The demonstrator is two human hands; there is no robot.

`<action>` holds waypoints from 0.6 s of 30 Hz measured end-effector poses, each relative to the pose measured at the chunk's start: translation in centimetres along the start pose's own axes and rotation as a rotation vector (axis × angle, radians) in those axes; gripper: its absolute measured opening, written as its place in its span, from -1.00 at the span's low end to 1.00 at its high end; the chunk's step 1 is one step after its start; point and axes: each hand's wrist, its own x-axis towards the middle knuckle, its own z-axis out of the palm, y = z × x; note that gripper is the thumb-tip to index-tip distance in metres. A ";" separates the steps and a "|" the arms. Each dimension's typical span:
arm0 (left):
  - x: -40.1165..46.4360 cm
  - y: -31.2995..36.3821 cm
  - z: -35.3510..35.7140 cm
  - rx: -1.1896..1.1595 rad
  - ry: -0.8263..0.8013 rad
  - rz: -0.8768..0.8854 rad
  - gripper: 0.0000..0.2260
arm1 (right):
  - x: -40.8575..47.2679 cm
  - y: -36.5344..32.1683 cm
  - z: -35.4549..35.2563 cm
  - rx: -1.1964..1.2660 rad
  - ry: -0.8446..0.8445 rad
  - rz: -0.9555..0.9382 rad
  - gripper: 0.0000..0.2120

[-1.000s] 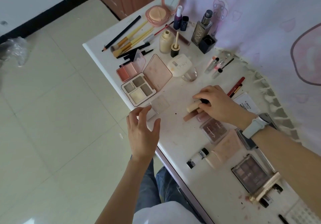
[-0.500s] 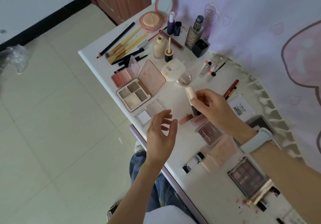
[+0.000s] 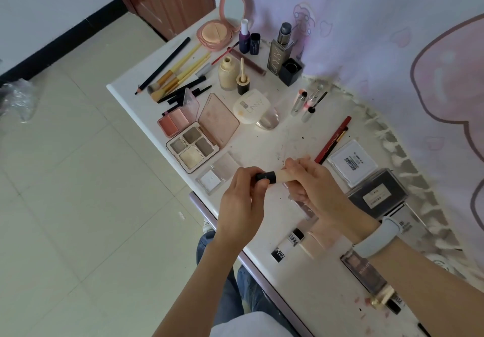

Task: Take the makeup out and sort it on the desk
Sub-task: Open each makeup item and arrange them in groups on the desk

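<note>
Bare forearms, no sleeves. Pale blue wristband (image 3: 377,241) on right wrist. Blue jeans (image 3: 230,294), white top (image 3: 235,327) at bottom edge.

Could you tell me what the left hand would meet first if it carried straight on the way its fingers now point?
The left hand already grips the black cap of the beige tube; beyond it, probably the small clear highlighter case on the desk, though depth is unclear.

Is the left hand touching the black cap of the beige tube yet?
Touching. The head view shows the left hand pinching the black cap of the beige tube, which the right hand holds.
</note>
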 end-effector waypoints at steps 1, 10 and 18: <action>0.1 0.2 0.0 0.070 -0.001 0.007 -0.53 | 0.0 0.0 0.1 -0.005 0.016 -0.007 -0.73; 0.6 0.6 0.2 0.114 -0.030 -0.106 -0.64 | -0.6 -0.3 -0.3 -0.267 -0.001 -0.161 -0.87; 2.0 1.4 -1.2 -0.130 -0.074 -0.090 -0.66 | 0.0 -0.4 -1.4 -0.134 0.085 -0.092 -0.84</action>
